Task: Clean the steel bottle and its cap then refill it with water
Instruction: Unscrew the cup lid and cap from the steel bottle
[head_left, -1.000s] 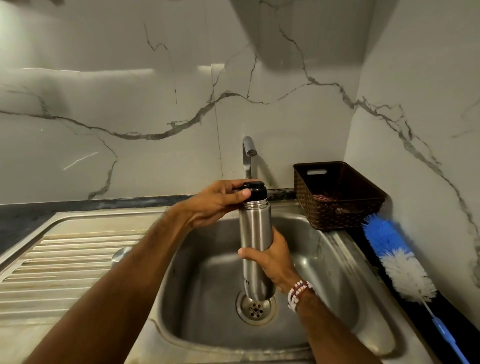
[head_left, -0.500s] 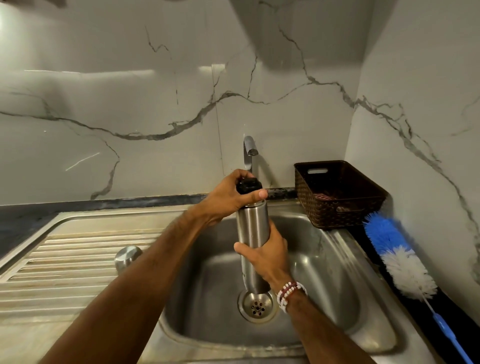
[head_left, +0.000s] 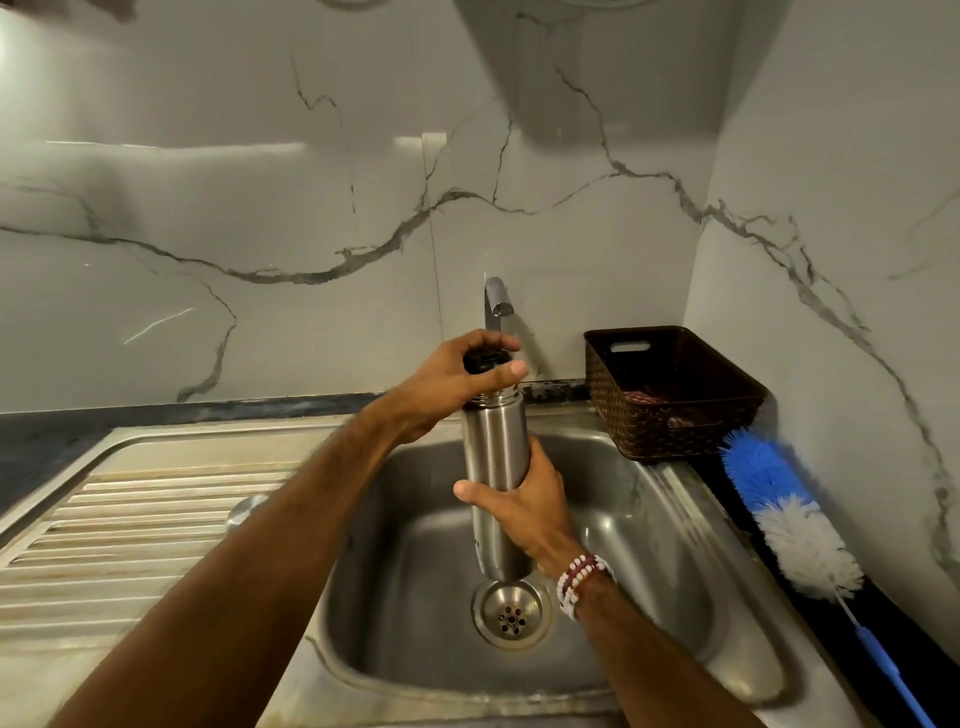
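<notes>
A tall steel bottle (head_left: 493, 447) stands upright in the air above the sink basin (head_left: 649, 571), under the tap (head_left: 496, 301). My right hand (head_left: 524, 512) grips its lower body from the right side. My left hand (head_left: 457, 382) is curled over the black cap (head_left: 484, 359) at the top of the bottle. The bottle's threaded neck shows just below the cap. No water runs from the tap.
A dark woven basket (head_left: 670, 389) sits at the sink's back right corner. A blue and white bottle brush (head_left: 795, 525) lies along the right counter edge. A small round steel piece (head_left: 244, 512) rests on the ribbed drainboard (head_left: 130, 525). The drain (head_left: 511, 613) lies below the bottle.
Both hands have lifted the bottle higher toward the tap. My left hand has wrapped further round the cap, and the bottle's neck now shows beneath it.
</notes>
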